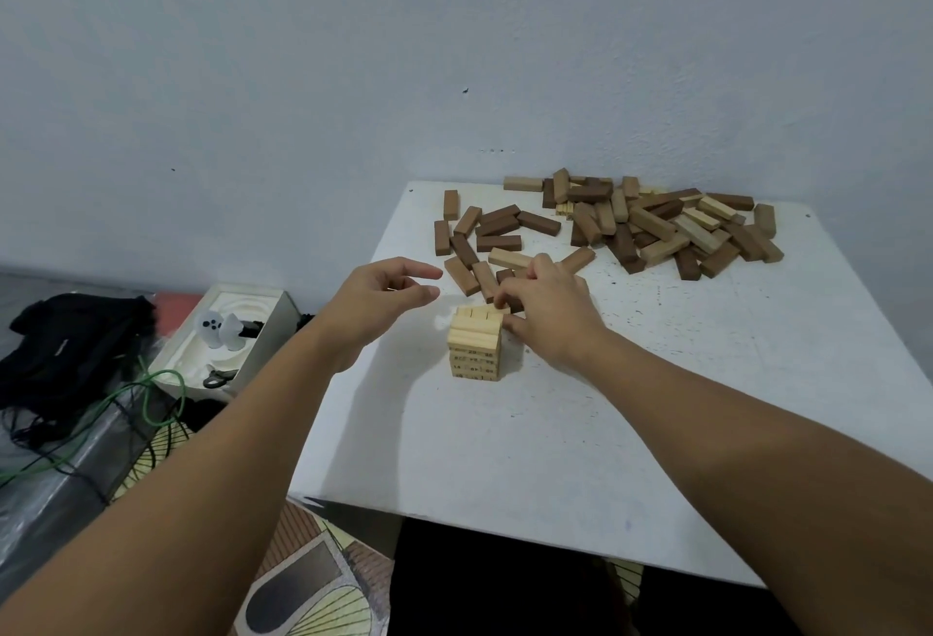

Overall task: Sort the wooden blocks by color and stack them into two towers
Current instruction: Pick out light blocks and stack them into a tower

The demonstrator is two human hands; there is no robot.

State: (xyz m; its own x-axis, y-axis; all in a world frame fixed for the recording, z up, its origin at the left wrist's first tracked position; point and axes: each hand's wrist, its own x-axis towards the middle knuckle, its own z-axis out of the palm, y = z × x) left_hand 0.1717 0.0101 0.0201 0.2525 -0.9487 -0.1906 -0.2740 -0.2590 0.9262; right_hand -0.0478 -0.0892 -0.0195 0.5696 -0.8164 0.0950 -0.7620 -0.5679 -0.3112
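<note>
We see a short tower of light wooden blocks (474, 347) standing on the white table (530, 459), near its left edge. The right hand (548, 310) rests against the tower's top right corner, fingers curled and pinching the end of the uppermost light block. The left hand (376, 294) hovers just left of the tower, fingers relaxed and slightly spread, holding nothing. A mixed pile of dark and light blocks (656, 226) lies at the table's far side; scattered dark blocks (484, 239) lie between pile and tower. A white box (227, 332) sits left of the table.
</note>
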